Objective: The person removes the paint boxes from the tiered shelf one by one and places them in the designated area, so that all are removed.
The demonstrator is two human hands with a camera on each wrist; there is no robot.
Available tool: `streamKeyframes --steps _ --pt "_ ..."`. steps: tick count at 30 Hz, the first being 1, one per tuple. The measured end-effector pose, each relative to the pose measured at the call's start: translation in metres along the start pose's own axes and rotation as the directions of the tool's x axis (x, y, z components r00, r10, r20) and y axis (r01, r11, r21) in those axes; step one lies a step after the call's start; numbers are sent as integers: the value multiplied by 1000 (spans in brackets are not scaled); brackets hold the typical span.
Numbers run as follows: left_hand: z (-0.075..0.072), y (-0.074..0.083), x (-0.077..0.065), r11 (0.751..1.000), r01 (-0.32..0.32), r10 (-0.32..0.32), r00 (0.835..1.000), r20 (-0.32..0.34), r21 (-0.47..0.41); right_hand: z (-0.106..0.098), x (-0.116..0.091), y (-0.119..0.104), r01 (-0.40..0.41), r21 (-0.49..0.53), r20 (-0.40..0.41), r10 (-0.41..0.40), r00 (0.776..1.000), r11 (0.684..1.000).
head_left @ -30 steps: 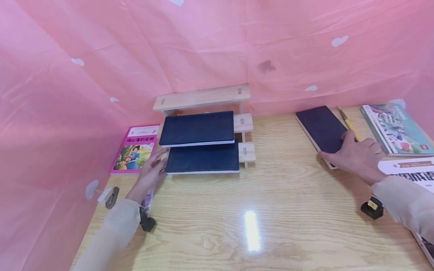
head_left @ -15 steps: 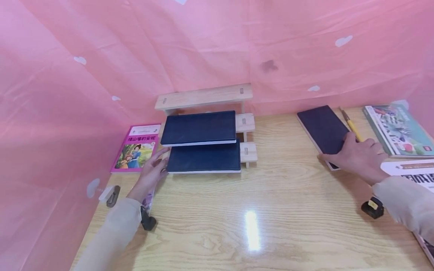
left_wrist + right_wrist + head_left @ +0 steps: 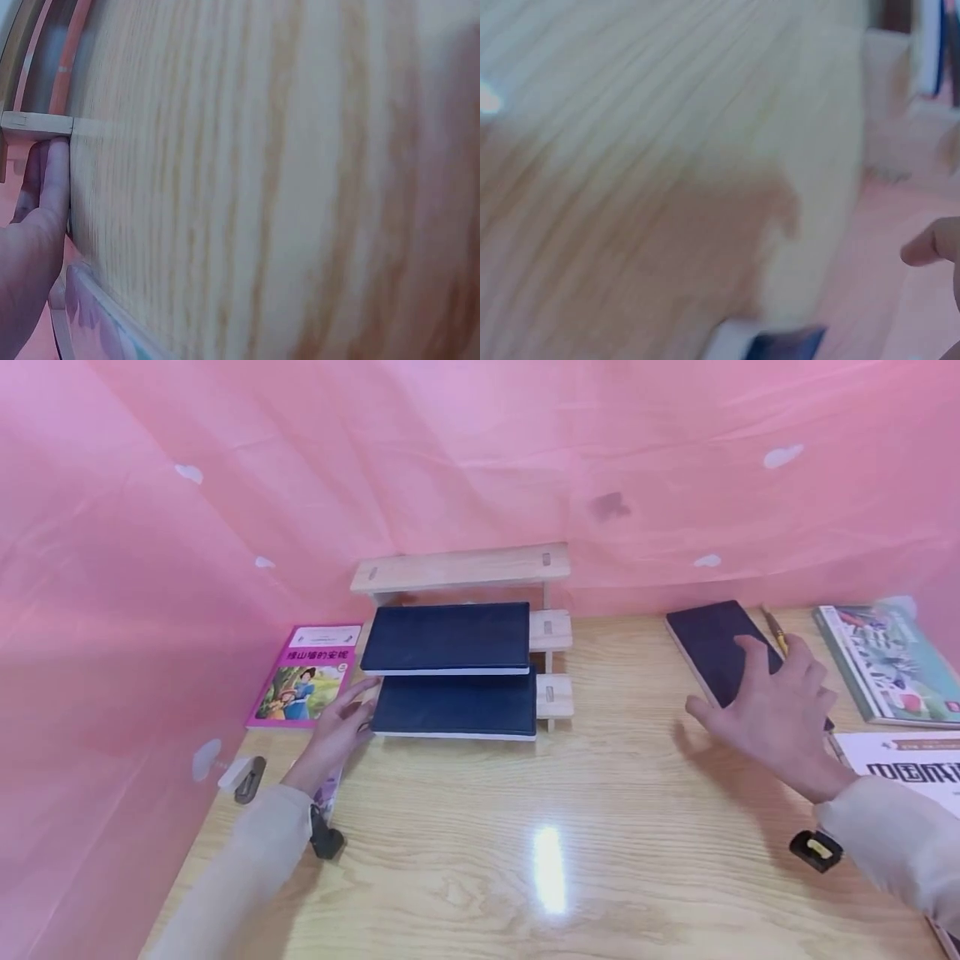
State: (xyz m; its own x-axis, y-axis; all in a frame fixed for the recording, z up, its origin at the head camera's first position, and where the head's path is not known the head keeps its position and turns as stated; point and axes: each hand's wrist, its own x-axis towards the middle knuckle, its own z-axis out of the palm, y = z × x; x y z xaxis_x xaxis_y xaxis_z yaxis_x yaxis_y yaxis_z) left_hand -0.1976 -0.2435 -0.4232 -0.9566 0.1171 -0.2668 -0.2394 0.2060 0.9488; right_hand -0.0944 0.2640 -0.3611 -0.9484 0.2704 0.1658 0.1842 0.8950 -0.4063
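Observation:
My left hand [image 3: 337, 731] rests at the left end of a stepped wooden rack [image 3: 457, 568]. In the left wrist view its straight fingers [image 3: 54, 176] lie along the table against the rack's end piece [image 3: 41, 126]. Two dark blue notebooks lie on the rack: an upper notebook [image 3: 450, 637] on the middle step and a lower notebook [image 3: 453, 703] on the bottom one. On the right, a third dark notebook [image 3: 705, 631] lies on the table. My right hand [image 3: 783, 722] hovers over its near end, fingers spread and holding nothing. The right wrist view is blurred and shows one fingertip [image 3: 922, 251].
A pink-bordered picture book [image 3: 307, 681] lies left of the rack, with a small grey-and-white object [image 3: 243, 779] nearer me. A yellow-handled brush [image 3: 776, 628], a green-covered book [image 3: 892, 664] and a white-covered book [image 3: 907, 768] lie at the right. Pink cloth [image 3: 465, 468] surrounds the table.
My right hand has let go of the notebook on the right and risen off it, its fingers spreading. The left hand keeps its place by the rack. The head view has shifted slightly.

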Motion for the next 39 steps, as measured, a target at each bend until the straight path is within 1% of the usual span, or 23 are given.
streamKeyframes --steps 2,4,6,8,9,10,11,13,14,17,18,19,20,22,26,27,28,30,33,34,36,37,39 --pt "-1 1 1 1000 1 -1 1000 4 3 -2 -2 -15 58 55 -75 -54 996 997" --pt "-2 0 1 1000 1 -1 1000 10 -9 -5 -2 -29 136 104 -142 -121 982 985" --pt "-2 0 1 1000 10 -10 1000 -1 -8 -11 1 -44 229 129 -212 -198 957 965" --pt "-2 0 1 1000 11 -11 1000 -4 -1 -19 5 -57 311 138 -271 -266 925 940" --pt "-2 0 2 1000 13 -13 1000 -4 4 -24 8 -63 353 137 -301 -301 905 925" --pt "-2 0 2 1000 10 -10 1000 -2 1 -29 12 -69 388 132 -332 -329 884 912" --pt "-2 1 2 1000 9 -9 1000 0 6 -34 15 -75 406 132 -339 -344 876 904" --pt "-1 1 3 1000 7 -7 1000 11 15 -43 19 -88 420 160 -323 -355 877 893" --pt "-1 1 3 1000 9 -9 1000 13 26 -45 21 -94 420 182 -298 -357 885 889" --pt "-1 0 3 998 16 -16 1000 4 54 -45 26 -114 416 234 -211 -372 904 879" --pt "-1 -1 4 999 14 -14 1000 5 51 -42 27 -121 427 245 -194 -387 901 871" --pt "-1 -1 4 999 11 -11 1000 6 50 -38 28 -127 439 253 -174 -406 897 862" --pt "-1 -2 4 999 3 -4 1000 10 43 -34 29 -133 460 258 -162 -431 888 850" --pt "-1 -3 5 1000 -7 6 1000 19 28 -23 31 -143 508 266 -159 -483 861 819" --pt "2 -3 6 1000 -9 9 999 34 0 -4 33 -161 574 279 -114 -567 816 770" --pt "2 -3 6 1000 -6 6 999 37 -4 0 34 -164 595 283 -97 -594 798 753" --pt "3 -3 6 1000 -2 3 999 39 -9 3 35 -167 620 282 -76 -627 775 732" --pt "4 -2 7 1000 7 -7 999 32 -5 9 38 -173 668 294 -38 -690 722 683" --pt "3 -1 7 1000 15 -15 1000 17 1 18 46 -180 762 285 -16 -792 610 581" --pt "3 -1 7 1000 16 -16 1000 11 1 21 49 -182 784 274 -7 -814 581 557" --pt "1 -1 6 1000 14 -14 1000 4 -6 26 54 -187 814 241 26 -842 539 528" --pt "0 -1 6 1000 9 -9 1000 1 -5 29 57 -190 825 224 48 -851 523 519" --pt "-2 0 5 1000 1 -1 1000 0 -8 34 63 -195 837 190 105 -858 502 513"
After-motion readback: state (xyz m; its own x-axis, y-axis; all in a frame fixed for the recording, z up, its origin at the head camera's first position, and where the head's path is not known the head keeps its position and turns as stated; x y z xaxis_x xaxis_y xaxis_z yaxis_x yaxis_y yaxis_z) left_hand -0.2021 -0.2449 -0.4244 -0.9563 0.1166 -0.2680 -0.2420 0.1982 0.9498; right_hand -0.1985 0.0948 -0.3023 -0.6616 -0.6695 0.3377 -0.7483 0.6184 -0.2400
